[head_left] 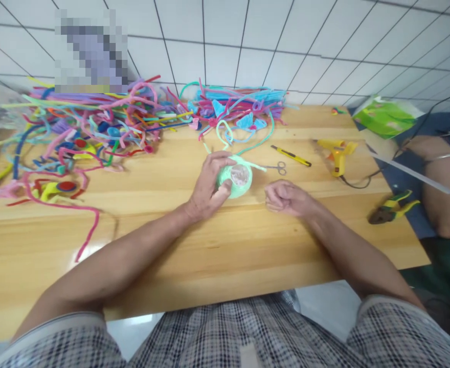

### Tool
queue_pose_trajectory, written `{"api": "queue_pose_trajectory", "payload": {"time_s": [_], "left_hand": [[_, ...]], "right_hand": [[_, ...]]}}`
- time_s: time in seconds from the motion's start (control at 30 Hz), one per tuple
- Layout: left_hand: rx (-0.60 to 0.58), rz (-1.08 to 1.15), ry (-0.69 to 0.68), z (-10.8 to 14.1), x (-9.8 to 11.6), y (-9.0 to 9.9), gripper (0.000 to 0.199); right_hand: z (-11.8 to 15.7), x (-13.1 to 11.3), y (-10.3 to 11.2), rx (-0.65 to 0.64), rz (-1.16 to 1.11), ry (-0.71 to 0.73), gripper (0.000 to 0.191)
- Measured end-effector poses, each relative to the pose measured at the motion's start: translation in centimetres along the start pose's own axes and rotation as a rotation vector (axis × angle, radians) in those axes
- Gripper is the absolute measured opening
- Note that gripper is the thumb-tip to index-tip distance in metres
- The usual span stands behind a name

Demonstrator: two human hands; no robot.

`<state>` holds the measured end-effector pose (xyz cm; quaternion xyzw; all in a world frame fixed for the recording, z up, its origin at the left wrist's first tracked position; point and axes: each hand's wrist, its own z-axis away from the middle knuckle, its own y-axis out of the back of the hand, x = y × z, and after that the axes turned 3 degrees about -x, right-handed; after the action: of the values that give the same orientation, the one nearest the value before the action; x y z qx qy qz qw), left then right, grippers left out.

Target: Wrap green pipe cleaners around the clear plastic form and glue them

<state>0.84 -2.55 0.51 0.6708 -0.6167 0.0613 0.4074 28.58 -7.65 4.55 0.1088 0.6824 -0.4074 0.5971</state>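
Observation:
My left hand (211, 186) is closed round a mint-green fuzzy round piece (224, 191), thumb on its near face and fingers over the top. It looks wound from pipe cleaner, with a whitish, shiny round middle (240, 175). A pale green strand (250, 163) sticks out from its top to the right. Curled into a loose fist, my right hand (286, 198) is just right of the piece, apart from it, low over the table; nothing shows sticking out of it. Small scissors (280, 167) lie beyond the right hand, and a yellow utility knife (291, 155) lies farther back.
Tangled coloured pipe cleaners (106, 122) cover the back left of the wooden table (209, 255); a blue and pink bundle (244, 97) lies by the tiled wall. To the right are a corded yellow glue gun (337, 155), pliers (391, 207), a green packet (388, 116) and another person's knee (442, 199).

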Motion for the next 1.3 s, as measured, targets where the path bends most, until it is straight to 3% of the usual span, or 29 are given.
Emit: {"api": "queue_pose_trajectory", "payload": {"time_s": [0.13,0.27,0.37,0.5,0.67,0.8,1.0,1.3], "left_hand": [[-0.002,0.008,-0.013,-0.1,-0.2,0.2,0.041],[0.011,0.031,-0.035,-0.2,-0.2,0.2,0.04],[0.013,0.025,-0.024,-0.2,-0.2,0.3,0.04],[0.01,0.07,0.005,0.1,-0.4,0.6,0.04],[0.033,0.056,0.041,0.6,-0.5,0.9,0.048],[-0.005,0.02,0.054,0.7,-0.2,1.1,0.051],[-0.012,0.007,0.006,0.4,-0.7,0.9,0.046],[0.008,-0.046,-0.095,0.1,-0.8,0.2,0.044]], "right_hand": [[-0.2,0.1,0.2,-0.027,-0.036,0.01,0.071],[-0.4,0.6,0.1,-0.032,-0.061,-0.098,0.063],[-0.6,0.9,-0.1,-0.005,-0.047,-0.142,0.052],[-0.9,0.7,0.0,0.058,-0.084,-0.106,0.056],[-1.0,0.6,1.2,0.146,-0.215,-0.168,0.053],[-0.6,0.9,2.3,0.107,-0.272,-0.235,0.055],[-0.8,1.4,2.5,0.007,-0.218,-0.212,0.055],[-1.4,0.9,1.9,0.125,-0.037,-0.191,0.061]]}}
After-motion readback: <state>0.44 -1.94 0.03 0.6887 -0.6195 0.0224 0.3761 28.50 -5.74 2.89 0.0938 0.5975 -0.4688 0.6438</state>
